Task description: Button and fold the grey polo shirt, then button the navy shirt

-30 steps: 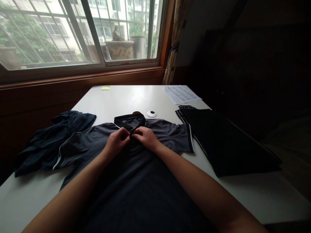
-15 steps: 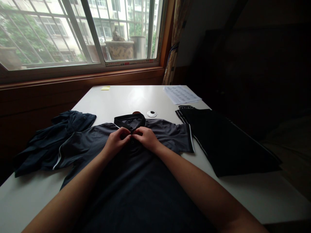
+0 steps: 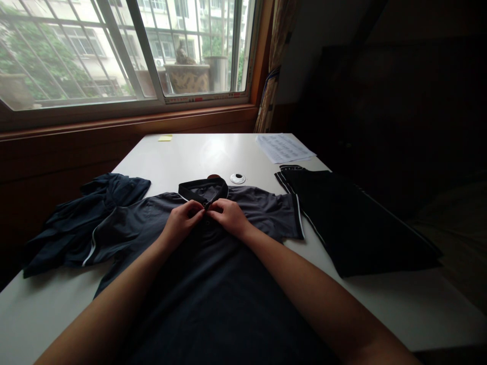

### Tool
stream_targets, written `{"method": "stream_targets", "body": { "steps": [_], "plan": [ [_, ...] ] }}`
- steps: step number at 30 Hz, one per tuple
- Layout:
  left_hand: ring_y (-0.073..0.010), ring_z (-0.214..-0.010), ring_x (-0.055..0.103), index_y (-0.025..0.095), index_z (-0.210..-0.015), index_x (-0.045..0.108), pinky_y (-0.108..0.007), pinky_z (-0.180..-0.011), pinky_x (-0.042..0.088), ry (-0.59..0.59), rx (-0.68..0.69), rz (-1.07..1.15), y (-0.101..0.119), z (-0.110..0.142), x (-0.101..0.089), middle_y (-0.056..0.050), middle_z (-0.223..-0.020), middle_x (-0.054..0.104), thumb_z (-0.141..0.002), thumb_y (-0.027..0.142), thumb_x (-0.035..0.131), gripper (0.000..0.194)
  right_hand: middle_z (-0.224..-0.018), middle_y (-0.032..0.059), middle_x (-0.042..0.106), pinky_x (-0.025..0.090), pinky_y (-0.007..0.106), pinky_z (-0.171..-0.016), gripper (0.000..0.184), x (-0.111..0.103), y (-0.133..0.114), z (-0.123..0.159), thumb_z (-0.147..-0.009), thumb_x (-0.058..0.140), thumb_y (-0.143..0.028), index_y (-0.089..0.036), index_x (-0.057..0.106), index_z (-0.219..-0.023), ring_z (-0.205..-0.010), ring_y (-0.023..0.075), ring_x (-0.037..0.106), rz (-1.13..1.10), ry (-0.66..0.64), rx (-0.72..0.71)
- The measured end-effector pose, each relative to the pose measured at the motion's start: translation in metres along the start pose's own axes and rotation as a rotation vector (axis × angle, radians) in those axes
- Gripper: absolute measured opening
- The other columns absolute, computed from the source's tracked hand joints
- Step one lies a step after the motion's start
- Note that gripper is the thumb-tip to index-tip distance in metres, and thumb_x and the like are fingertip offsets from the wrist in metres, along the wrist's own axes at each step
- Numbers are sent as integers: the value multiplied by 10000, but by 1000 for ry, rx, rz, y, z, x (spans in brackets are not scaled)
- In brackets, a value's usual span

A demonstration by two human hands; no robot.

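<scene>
A dark short-sleeved polo shirt (image 3: 213, 289) lies spread on the white table (image 3: 190, 157), its black collar (image 3: 188, 190) toward the far side. White piping edges its sleeves. Both of my hands meet at the front placket just below the collar. My left hand (image 3: 184, 219) pinches the placket cloth from the left. From the right, my right hand (image 3: 229, 217) pinches the same spot, fingertips nearly touching the left ones. A button shows slightly under the fingertips; what exactly lies between them is hidden.
At the left is a crumpled dark garment (image 3: 76, 223), partly under the shirt's sleeve. Folded black clothing (image 3: 361, 228) lies at the right. Printed papers (image 3: 285, 148), a yellow note (image 3: 165, 138) and a round black-and-white object (image 3: 238, 178) are farther back. A barred window (image 3: 182, 50) stands beyond.
My fingertips have shifted very slightly at the placket. The shirt and everything around it stay where they were.
</scene>
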State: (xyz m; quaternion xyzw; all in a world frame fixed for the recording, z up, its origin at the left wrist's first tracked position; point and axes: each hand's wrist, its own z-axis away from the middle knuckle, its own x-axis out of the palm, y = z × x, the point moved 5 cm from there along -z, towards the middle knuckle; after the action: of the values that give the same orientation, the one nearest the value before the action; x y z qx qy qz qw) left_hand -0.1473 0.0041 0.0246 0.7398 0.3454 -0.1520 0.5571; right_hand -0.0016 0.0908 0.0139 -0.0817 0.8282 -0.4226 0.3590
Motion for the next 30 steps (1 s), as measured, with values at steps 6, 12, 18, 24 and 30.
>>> {"method": "stream_targets", "body": {
  "steps": [6,12,18,24,30],
  "plan": [
    [-184,-776,669,205,-918,691,-275,-710,509,21,-7,-13,-1,-1,-1,-27,-851,723,-877,379,636,187,-878,31,724,474,267,-800,33,-1,-1,0,-838,734,-205,-185,750,-859,-843,164,662,9,9,14],
    [-181,-754,667,207,-904,682,-268,-683,499,21,-28,-35,1,-1,-2,-21,-828,721,-873,385,631,188,-867,29,724,471,268,-788,33,-2,-2,0,-838,739,-215,-183,743,-845,-837,168,666,18,20,8],
    [-177,-739,658,208,-898,677,-261,-661,490,26,-47,-39,2,-1,-2,-17,-819,719,-865,393,632,193,-871,29,726,472,268,-786,42,-2,-1,1,-840,738,-230,-188,744,-847,-834,167,666,7,19,26],
    [-165,-696,641,201,-880,664,-253,-633,477,25,-78,-26,-1,-1,-2,-5,-770,695,-853,389,638,192,-859,33,725,468,270,-773,67,-2,1,1,-843,736,-246,-179,742,-834,-824,170,664,-1,33,9],
    [-170,-703,651,200,-876,670,-257,-639,476,20,-103,-36,-2,-2,-2,-7,-773,701,-848,390,639,194,-865,33,729,471,268,-781,66,-2,1,1,-846,733,-247,-182,741,-839,-828,168,665,0,35,25]
  ]
}}
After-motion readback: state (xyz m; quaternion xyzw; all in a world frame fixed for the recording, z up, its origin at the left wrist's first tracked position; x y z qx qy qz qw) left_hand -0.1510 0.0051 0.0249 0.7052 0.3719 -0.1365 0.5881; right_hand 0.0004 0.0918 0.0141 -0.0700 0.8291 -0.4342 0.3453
